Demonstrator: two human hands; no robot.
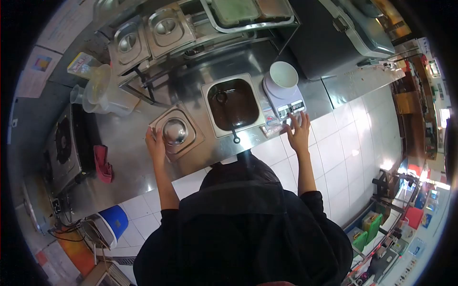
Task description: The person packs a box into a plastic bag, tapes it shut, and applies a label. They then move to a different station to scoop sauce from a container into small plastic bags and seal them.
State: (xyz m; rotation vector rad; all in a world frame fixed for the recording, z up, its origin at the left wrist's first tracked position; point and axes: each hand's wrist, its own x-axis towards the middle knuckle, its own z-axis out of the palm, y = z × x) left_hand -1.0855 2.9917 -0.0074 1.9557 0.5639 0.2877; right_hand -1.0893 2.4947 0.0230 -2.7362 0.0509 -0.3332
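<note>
My left hand (155, 145) is at the left edge of a square steel pan lid (191, 135) with a domed middle, thumb over the rim and fingers along its side. Fingers spread, my right hand (299, 135) is at the front of a white digital kitchen scale (289, 106), with fingertips close to its display and buttons; whether they touch cannot be made out. A white bowl (284, 75) sits on the scale. Between my hands stands a steel pan (206, 102) of dark brown contents, a ladle (234, 133) leaning in it with its handle over the near rim.
A steel rack with lidded pans (166, 26) stands behind the counter (129, 157). Plastic jugs (102, 95), a red cloth (102, 163) and a gas stove (67, 143) are to the left. A plastic packet (272, 125) lies beside the scale; a large dark box (329, 43) is behind right.
</note>
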